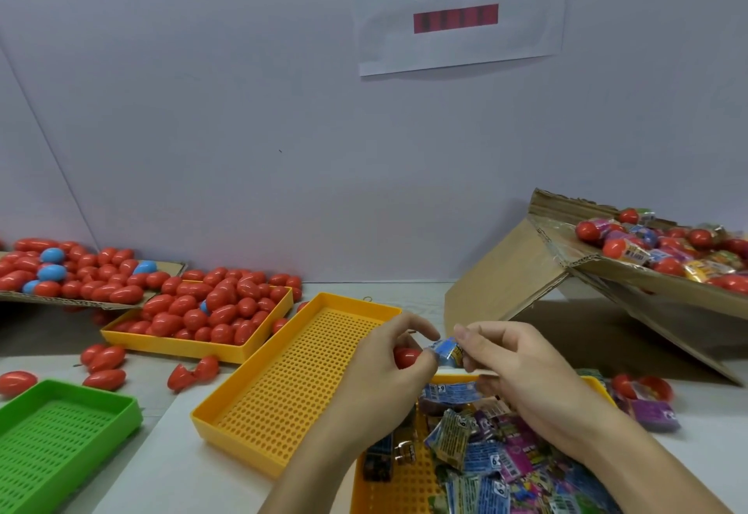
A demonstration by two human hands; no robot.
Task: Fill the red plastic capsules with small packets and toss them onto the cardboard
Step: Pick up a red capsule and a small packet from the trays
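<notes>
Most of a red plastic capsule is hidden inside the curled fingers of the left hand, so whether it is open or closed cannot be told. A small blue foil packet is partly covered by the right hand, its print too small to read. At 5 o'clock, a yellow perforated plastic tray of packets runs off the bottom edge, both forearms crossing it. At 7 o'clock, a green slotted plastic tray is cut by the left and bottom edges. At 3 o'clock, an open brown cardboard box leaves the right edge. At 12 o'clock, a white paper sign is cropped on top, its red strip blurred.
</notes>
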